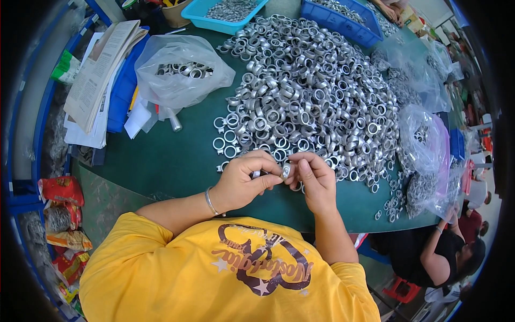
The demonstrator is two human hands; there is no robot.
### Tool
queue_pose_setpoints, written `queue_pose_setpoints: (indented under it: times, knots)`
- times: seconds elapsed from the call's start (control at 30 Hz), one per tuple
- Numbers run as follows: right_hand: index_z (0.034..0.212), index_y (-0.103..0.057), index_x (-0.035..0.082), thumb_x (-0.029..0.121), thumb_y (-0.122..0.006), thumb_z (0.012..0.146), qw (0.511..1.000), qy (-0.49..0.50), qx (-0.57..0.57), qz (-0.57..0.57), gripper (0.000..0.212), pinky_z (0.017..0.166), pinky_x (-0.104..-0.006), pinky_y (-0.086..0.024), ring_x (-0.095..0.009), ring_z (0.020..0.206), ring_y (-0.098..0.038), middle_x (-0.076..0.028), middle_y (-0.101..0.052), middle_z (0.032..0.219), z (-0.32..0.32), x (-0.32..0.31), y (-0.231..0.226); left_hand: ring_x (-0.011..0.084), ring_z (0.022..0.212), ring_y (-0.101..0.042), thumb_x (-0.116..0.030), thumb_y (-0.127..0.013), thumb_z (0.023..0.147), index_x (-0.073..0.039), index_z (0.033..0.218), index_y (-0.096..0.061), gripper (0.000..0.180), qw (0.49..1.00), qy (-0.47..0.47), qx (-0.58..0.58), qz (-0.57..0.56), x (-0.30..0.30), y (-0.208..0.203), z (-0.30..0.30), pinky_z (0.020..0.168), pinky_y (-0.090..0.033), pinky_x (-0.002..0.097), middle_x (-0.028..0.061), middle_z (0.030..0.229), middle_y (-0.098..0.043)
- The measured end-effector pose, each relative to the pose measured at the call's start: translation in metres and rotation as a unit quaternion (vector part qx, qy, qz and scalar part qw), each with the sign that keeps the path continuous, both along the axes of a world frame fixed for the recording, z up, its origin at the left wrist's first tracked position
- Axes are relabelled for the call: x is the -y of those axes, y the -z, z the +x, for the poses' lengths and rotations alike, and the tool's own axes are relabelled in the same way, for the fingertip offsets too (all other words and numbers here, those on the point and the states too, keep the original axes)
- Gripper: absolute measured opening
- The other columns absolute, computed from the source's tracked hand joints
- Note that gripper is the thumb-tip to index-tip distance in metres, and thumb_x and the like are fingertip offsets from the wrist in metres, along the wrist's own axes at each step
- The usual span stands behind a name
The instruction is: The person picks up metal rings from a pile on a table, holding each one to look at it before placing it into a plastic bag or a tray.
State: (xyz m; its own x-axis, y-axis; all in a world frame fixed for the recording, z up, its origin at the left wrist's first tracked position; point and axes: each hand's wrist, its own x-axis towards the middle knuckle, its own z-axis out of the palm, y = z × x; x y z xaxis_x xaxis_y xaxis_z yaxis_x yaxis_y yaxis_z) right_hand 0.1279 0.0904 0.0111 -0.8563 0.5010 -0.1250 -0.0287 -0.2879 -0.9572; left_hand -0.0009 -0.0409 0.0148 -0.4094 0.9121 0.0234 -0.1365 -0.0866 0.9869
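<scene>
A small silver metal ring (286,171) is held up between my two hands, over the near edge of the green table. My left hand (242,181) pinches it from the left with thumb and forefinger. A second bit of silvery metal shows among its curled fingers; what that is I cannot make out. From the other side, my right hand (317,183) grips the same ring with its fingertips. Just beyond my fingers spreads a large heap of similar metal rings (311,102), some with small lugs.
Left of the heap lies a clear plastic bag (185,88) with rings inside. Papers (102,80) rest on a blue tray farther left. A light-blue basin (214,20) and a blue crate (348,31) stand behind. Bagged rings (424,145) line the right, where another person (429,257) sits.
</scene>
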Motion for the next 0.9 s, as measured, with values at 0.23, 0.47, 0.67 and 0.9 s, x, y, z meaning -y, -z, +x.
queue_pose_setpoints:
  times: [0.23,0.47,0.67,0.9]
  knots:
    - [0.105,-0.057,-0.002,0.011,-0.054,0.09,0.997,-0.058,-0.007,-0.047,0.02,0.06,-0.0206,-0.047,-0.011,0.073,-0.059,-0.007,-0.061,0.086,0.001,0.0,0.004,0.0089,0.063,-0.056,0.001,-0.062,0.08,0.001,0.086,-0.06,0.006,0.998,0.011,-0.062,0.019,0.0,0.0,-0.001,0.05,-0.044,0.0179,0.0063,0.087,-0.055]
    - [0.109,-0.053,-0.004,0.004,-0.062,0.082,0.971,-0.033,-0.146,-0.189,0.029,0.071,-0.0285,-0.051,-0.018,0.083,-0.06,-0.013,-0.061,0.101,0.001,0.002,0.009,0.0084,0.061,-0.055,-0.001,-0.06,0.083,0.002,0.087,-0.058,0.006,0.995,0.016,0.077,-0.066,0.0,-0.004,-0.003,0.048,-0.042,0.0178,0.0062,0.083,-0.057]
    - [0.108,-0.053,-0.004,0.002,-0.062,0.08,0.965,-0.031,-0.158,-0.208,0.03,0.072,-0.029,-0.051,-0.018,0.085,-0.06,-0.015,-0.06,0.104,0.001,0.003,0.011,0.0081,0.06,-0.055,-0.002,-0.06,0.083,0.002,0.087,-0.059,0.006,0.995,0.014,0.086,-0.046,0.001,-0.006,-0.002,0.047,-0.042,0.0175,0.0067,0.083,-0.057]
    - [0.106,-0.054,-0.003,-0.003,-0.061,0.08,0.964,-0.029,-0.167,-0.207,0.027,0.074,-0.0296,-0.051,-0.019,0.087,-0.06,-0.018,-0.058,0.11,0.0,0.004,0.016,0.0078,0.059,-0.055,-0.002,-0.061,0.083,0.002,0.086,-0.059,0.006,0.995,0.011,0.087,-0.055,0.004,-0.003,-0.003,0.047,-0.041,0.0172,0.0062,0.081,-0.058]
